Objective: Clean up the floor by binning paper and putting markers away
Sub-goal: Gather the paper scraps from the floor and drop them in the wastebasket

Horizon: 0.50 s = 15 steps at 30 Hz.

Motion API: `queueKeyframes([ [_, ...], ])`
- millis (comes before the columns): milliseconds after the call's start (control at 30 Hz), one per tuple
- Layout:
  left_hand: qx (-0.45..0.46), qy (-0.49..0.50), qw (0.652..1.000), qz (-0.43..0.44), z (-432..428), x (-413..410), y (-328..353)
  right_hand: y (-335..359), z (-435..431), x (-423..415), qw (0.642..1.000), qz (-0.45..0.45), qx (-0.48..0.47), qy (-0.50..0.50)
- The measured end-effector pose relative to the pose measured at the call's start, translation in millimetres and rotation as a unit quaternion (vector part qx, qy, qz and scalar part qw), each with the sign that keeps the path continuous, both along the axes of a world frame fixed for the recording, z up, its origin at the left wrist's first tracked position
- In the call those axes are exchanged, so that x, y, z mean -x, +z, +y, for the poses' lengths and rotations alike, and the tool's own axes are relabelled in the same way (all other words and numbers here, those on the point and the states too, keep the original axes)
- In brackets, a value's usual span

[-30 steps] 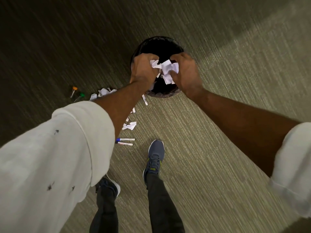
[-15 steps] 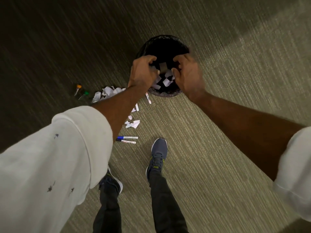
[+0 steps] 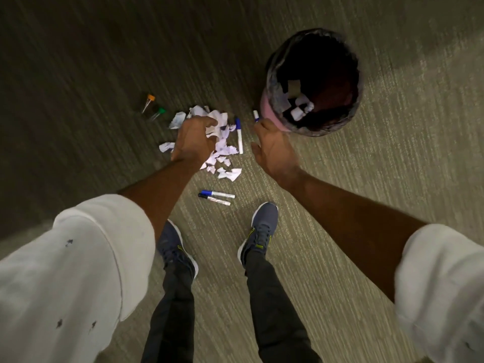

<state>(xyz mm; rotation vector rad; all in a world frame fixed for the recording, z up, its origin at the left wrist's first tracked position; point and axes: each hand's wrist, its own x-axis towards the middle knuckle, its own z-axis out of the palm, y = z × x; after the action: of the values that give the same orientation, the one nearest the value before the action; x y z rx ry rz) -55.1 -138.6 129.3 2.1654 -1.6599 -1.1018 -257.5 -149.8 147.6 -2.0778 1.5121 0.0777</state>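
Carpeted floor (image 3: pixel 366 205), bin (image 3: pixel 272 74) nearby — left hand (image 3: pixel 195 138) and right hand (image 3: pixel 275 150) hang empty, fingers spread, over paper scraps (image 3: pixel 222 150) — apparently ready to scoop.

Left hand (image 3: pixel 193 138) reaching down, fingers (image 3: pixel 209 123) curled, right hand (image 3: pixel 275 150) loosely spread, empty

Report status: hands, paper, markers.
Left hand open, reaching over paper scraps. Right hand open, empty, beside bin. Some paper binned; markers on carpet.

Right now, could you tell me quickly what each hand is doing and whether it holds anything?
Left hand: open, empty, above the paper scraps.
Right hand: open, empty, beside the bin.
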Motion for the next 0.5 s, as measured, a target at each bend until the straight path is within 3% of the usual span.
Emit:
queueKeyframes([
  [167,-0.028,0.037,0.999,0.01,52,-65,-33,-42,24,-52,1.0,-0.008,-0.019,0.017],
  [500,-0.021,-0.001,1.0,-0.018,121,-137,-120,-145,62,-101,0.996,0.001,-0.043,0.078],
])
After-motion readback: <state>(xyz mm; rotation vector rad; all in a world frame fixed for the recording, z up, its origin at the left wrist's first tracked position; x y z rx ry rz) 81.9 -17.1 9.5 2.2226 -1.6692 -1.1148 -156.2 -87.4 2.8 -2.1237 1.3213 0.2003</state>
